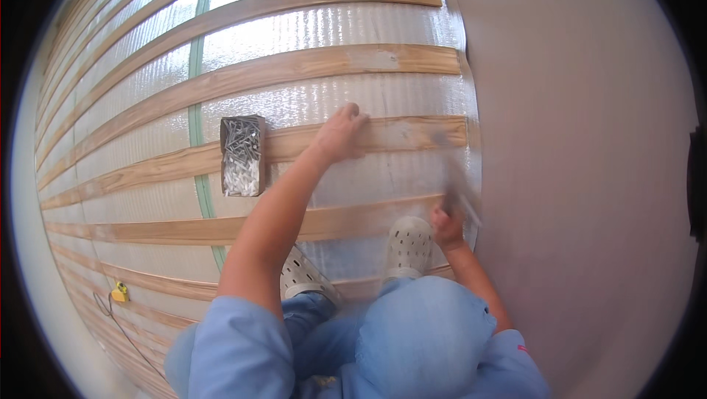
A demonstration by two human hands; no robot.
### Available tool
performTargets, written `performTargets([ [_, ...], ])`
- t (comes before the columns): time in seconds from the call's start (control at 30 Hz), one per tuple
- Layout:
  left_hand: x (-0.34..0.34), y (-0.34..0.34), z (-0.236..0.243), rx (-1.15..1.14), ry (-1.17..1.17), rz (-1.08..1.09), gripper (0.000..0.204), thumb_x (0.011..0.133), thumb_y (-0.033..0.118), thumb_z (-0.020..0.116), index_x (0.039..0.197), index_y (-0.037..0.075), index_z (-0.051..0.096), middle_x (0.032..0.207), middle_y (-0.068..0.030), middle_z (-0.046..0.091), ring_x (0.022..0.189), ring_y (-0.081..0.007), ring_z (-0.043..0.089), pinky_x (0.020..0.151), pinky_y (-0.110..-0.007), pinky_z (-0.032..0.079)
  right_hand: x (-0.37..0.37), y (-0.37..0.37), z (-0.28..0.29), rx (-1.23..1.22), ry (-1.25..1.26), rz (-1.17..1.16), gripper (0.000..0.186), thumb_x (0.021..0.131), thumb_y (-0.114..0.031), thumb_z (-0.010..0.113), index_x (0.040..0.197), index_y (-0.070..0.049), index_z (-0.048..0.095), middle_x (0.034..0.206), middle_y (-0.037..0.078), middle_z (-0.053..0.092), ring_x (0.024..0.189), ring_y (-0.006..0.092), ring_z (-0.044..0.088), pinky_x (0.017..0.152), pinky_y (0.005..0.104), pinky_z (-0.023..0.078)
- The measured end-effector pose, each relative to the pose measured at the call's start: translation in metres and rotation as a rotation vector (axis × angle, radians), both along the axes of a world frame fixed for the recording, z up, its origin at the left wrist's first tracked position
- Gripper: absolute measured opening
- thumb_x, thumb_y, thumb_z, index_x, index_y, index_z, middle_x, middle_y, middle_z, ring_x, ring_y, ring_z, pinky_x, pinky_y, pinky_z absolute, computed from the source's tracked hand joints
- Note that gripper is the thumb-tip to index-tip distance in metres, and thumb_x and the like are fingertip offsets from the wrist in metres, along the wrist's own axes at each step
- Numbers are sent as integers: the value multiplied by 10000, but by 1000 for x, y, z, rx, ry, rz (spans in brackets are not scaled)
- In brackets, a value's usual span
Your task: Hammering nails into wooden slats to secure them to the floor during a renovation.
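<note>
My left hand (341, 134) lies across a wooden batten (423, 132), its fingers curled over the far edge and its thumb toward the near edge. Further right, my right hand (448, 226) is closed round the handle of a hammer (451, 178), which is smeared by motion. The hammer's dark head is over the same batten, close to its right end. Left of my left arm, an open cardboard box (242, 156) rests on that batten, filled with grey screws or nails and white plastic wall plugs.
Several parallel battens (398, 59) run across silvery foil underlay (280, 27), with green tape (195, 57) crossing beneath. A plain pale surface (574, 178) borders the foil on the right. My clogs (409, 244) stand among the battens. A yellow tape measure (120, 292) and a cord lie at lower left.
</note>
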State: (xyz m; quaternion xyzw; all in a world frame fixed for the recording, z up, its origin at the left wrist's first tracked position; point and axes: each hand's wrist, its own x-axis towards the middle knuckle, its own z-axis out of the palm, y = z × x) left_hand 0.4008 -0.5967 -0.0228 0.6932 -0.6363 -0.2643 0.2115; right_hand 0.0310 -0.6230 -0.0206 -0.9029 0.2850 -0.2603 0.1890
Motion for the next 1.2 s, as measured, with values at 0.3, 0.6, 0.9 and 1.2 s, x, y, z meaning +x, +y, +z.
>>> performTargets([
  [0.3, 10, 13, 5, 13, -5, 37, 770, 618, 195, 825, 1318, 53, 538, 1283, -174, 470, 1198, -368, 491, 1041, -411, 439, -2, 1, 42, 781, -625, 37, 448, 997, -478, 506, 958, -33, 528, 672, 27, 512, 548, 115, 499, 492, 274, 425],
  [0.6, 15, 21, -7, 32, -5, 33, 796, 606, 203, 833, 1327, 53, 531, 1295, -166, 465, 1228, -359, 466, 1053, -403, 425, 56, 12, 75, 1116, -269, -141, 465, 998, -512, 488, 941, -52, 525, 660, 32, 501, 528, 119, 505, 476, 278, 432],
  [0.9, 17, 37, -17, 70, 7, 19, 807, 602, 190, 843, 1332, 53, 530, 1306, -162, 458, 1234, -353, 464, 1068, -399, 415, 66, 12, 85, 1323, 100, -506, 355, 1005, -341, 507, 873, -17, 566, 617, 71, 489, 547, 266, 533, 571, 409, 474],
  [1.2, 11, 16, -9, 0, 16, 27, 804, 597, 200, 846, 1324, 48, 538, 1297, -179, 463, 1227, -369, 464, 1056, -402, 425, 27, 10, 18, 538, 187, -276, 532, 991, -478, 478, 889, 40, 535, 597, 176, 525, 548, 333, 559, 576, 450, 448],
])
